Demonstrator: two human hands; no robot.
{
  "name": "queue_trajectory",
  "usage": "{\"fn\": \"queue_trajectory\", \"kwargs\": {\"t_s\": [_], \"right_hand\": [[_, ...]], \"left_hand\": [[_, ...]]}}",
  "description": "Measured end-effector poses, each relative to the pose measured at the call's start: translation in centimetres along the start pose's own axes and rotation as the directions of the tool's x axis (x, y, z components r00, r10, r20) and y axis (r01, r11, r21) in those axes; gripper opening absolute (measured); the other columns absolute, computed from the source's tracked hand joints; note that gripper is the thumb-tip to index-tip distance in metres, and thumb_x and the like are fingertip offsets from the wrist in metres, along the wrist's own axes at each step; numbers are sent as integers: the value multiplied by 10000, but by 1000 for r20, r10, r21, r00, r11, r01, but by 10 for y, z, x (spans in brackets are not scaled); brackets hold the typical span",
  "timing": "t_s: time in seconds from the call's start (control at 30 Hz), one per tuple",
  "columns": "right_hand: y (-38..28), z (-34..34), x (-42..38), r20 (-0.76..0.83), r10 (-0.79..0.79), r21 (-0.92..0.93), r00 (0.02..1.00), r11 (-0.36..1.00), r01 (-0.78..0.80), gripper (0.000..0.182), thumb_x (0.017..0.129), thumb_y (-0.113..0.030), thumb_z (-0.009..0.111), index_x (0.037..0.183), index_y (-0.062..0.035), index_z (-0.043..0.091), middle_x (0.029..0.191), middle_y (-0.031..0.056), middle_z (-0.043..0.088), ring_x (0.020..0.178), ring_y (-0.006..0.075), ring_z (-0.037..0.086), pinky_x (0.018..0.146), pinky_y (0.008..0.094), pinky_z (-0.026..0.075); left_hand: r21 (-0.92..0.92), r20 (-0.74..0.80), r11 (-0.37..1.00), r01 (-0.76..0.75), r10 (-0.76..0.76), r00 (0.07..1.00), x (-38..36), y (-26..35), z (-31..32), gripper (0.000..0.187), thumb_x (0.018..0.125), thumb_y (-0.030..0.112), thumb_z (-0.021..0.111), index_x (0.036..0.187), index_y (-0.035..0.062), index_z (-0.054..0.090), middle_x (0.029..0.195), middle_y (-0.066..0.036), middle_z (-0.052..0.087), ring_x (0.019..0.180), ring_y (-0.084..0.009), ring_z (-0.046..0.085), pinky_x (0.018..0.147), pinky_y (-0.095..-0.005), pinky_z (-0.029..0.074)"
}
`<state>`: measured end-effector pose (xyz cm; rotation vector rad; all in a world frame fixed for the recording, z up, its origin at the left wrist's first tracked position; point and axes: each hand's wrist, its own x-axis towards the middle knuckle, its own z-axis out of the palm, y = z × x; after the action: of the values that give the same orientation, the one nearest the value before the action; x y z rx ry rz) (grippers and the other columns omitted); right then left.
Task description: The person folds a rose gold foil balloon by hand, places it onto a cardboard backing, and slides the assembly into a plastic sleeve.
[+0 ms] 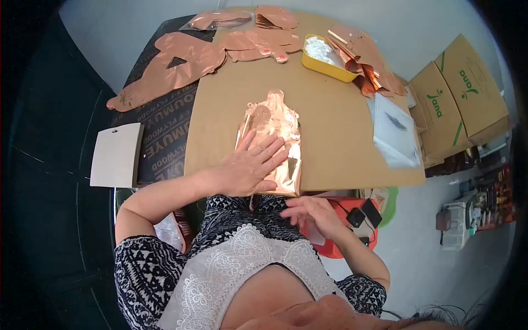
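A folded, shiny rose-gold foil piece [283, 118] lies on the brown cardboard [341, 143] near the front edge. My left hand [256, 165] rests flat on the foil with its fingers spread. Just off the front edge, to the right of the foil's lower end, my right hand [314, 213] hangs in the air, fingers loosely bent and apart, with nothing visible in it.
Flat rose-gold foil shapes [184, 60] lie along the back and left. A yellow tray [330, 70] holds white material. Clear plastic bags [393, 132] are at the right, beside cardboard boxes [473, 88]. A white box [115, 157] stands left; a red stool [330, 250] is below.
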<state>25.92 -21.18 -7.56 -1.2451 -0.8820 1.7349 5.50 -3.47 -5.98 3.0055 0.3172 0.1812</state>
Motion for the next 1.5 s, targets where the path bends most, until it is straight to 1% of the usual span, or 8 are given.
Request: {"fn": "queue_trajectory", "kwargs": {"t_s": [0.23, 0.27, 0.37, 0.4, 0.53, 0.77, 1.2, 1.5], "right_hand": [[31, 19, 28, -151, -109, 244, 983, 959, 144, 367, 964, -337, 522, 1043, 15, 587, 904, 67, 653, 785, 136, 627, 684, 255, 488], [39, 16, 30, -164, -123, 225, 979, 961, 159, 344, 975, -323, 504, 1025, 6, 594, 898, 66, 656, 779, 136, 636, 691, 271, 505], [40, 20, 28, -149, -121, 256, 981, 954, 156, 335, 982, -313, 489, 1027, 3, 589, 887, 79, 658, 759, 152, 645, 681, 277, 517], [36, 26, 24, -186, -109, 255, 977, 955, 155, 331, 993, -302, 462, 1028, 4, 583, 905, 93, 658, 742, 163, 647, 674, 282, 527], [45, 27, 15, -122, -156, 239, 980, 954, 182, 372, 990, -343, 444, 1090, -3, 556, 1035, 128, 639, 857, 207, 654, 684, 356, 557], [82, 22, 7, -122, -147, 69, 982, 985, 156, 305, 989, -305, 481, 1034, -31, 606, 974, 20, 624, 842, 93, 580, 743, 257, 475], [82, 39, 14, -205, -176, 97, 963, 975, 199, 274, 907, -278, 642, 1027, -33, 646, 915, -27, 624, 794, 58, 538, 713, 236, 443], [89, 35, 15, -196, -190, 46, 962, 978, 203, 225, 906, -267, 646, 958, -49, 656, 869, -53, 610, 770, 42, 520, 692, 217, 427]], "left_hand": [[-246, 10, 965, -89, 95, 995, -12, 28, -5, 729, 942, 506, 376, 1461, 19, 221, 1519, -212, 173, 1431, -313, 130, 1126, -568, 15], [-250, -154, 961, -121, 83, 985, -15, 29, -9, 617, 917, 354, 530, 1383, -10, 354, 1433, -240, 331, 1345, -352, 328, 1097, -543, 208], [-621, -337, 779, 85, -363, 869, -42, 29, -6, 418, 846, 154, 633, 1203, -22, 505, 1255, -226, 507, 1150, -353, 513, 960, -464, 408], [-515, -537, 852, 92, -404, 740, -48, 32, -8, 201, 799, 47, 672, 964, -15, 576, 948, -150, 635, 828, -253, 627, 715, -351, 504], [-789, -297, 496, 363, -824, 482, -84, 61, 3, 198, 808, 131, 728, 826, -12, 591, 645, -52, 610, 576, -81, 569, 518, -238, 459], [-974, 140, -21, 226, -841, 523, -92, 75, 34, 166, 818, 32, 706, 800, 19, 542, 697, 1, 587, 617, -38, 548, 518, -194, 433], [-978, 206, -163, 127, -813, 545, -101, 80, 53, 147, 796, 63, 729, 738, -8, 614, 669, -28, 626, 590, -56, 537, 512, -210, 411], [-973, 109, 26, 227, -822, 559, -106, 84, 54, 124, 818, 78, 699, 765, -29, 665, 641, -20, 624, 593, -55, 524, 527, -237, 427]]}}
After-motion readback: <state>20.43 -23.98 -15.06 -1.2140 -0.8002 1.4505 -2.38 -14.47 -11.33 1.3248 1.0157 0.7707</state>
